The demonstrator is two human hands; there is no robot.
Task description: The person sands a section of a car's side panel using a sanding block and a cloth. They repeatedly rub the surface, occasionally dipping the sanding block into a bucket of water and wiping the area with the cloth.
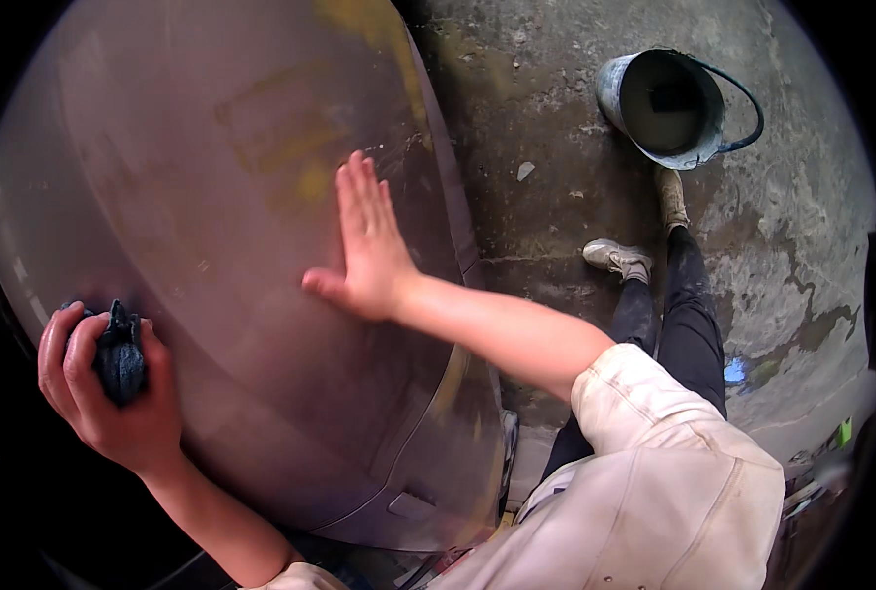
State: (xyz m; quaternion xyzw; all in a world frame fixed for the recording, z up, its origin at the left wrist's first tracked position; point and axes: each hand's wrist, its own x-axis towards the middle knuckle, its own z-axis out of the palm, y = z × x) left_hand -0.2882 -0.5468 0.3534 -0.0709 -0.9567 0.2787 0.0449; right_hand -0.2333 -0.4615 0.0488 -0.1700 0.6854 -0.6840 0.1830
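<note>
A dull brownish-grey vehicle body panel [251, 236] with yellowish patches fills the left and middle of the view. My left hand [128, 418] is closed around a crumpled dark blue cloth [120, 366] at the panel's far left side. Farther right, my right hand [371, 251] lies flat on the panel with its fingers stretched and the thumb apart, and nothing is in it. One yellowish patch [315, 182] shows just left of those fingertips. The underside of the cloth is hidden.
On the stained concrete floor [526, 108] at the upper right stands a bucket [610, 93] of murky liquid, its dark handle tipped to the right. My shoes [617, 258] are just below it. A curved panel seam [398, 472] runs near the lower edge.
</note>
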